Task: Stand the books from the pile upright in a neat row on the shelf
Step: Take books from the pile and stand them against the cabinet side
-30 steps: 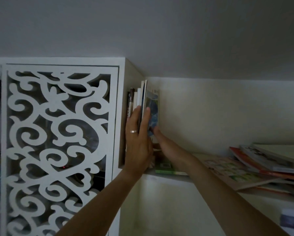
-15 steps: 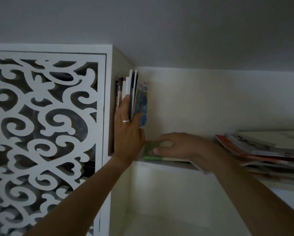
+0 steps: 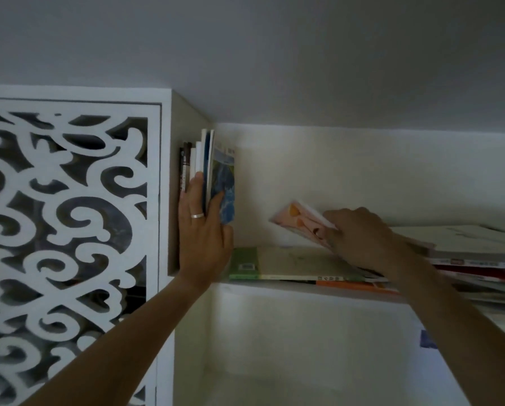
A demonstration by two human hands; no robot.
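Row of upright thin books (image 3: 207, 171), far left on white shelf (image 3: 304, 284): braced by flat, open left hand (image 3: 202, 238). Pink-covered book (image 3: 301, 222): gripped, tilted, by right hand (image 3: 362, 238) above flat pile (image 3: 465, 253). Risk: row toppling rightward if bracing is released.

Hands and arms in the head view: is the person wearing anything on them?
Both forearms are bare, with no sleeves in view. The left hand wears a plain pale band ring on one finger. The right hand shows no ring, glove or watch.
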